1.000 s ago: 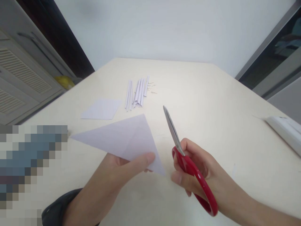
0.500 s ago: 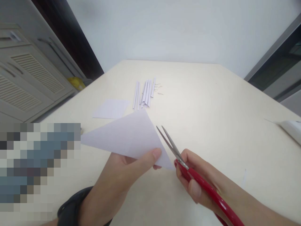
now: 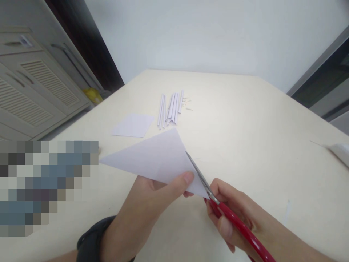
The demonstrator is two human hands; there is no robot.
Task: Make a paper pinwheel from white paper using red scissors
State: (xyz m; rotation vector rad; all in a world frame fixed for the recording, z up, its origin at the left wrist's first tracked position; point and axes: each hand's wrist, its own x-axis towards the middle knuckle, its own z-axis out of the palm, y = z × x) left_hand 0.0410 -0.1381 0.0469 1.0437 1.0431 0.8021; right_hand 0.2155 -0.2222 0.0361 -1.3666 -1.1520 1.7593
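Note:
My left hand (image 3: 152, 203) pinches the lower edge of a white paper folded into a triangle (image 3: 155, 158), holding it above the cream table (image 3: 245, 120). My right hand (image 3: 234, 214) grips red-handled scissors (image 3: 226, 213). Their metal blades lie along the triangle's right edge, close to its lower corner, nearly closed on the paper. A dark band sits on my left wrist.
A flat white paper square (image 3: 133, 125) lies on the table beyond the triangle. Several rolled or folded white paper strips (image 3: 170, 107) and small scraps lie farther back. A white object (image 3: 340, 151) sits at the right edge. A louvred cabinet (image 3: 32, 91) stands left.
The scissors swung down from pointing up beside the paper, opened, and now close on the triangle's right edge. My left hand kept its grip, and the view shifted slightly.

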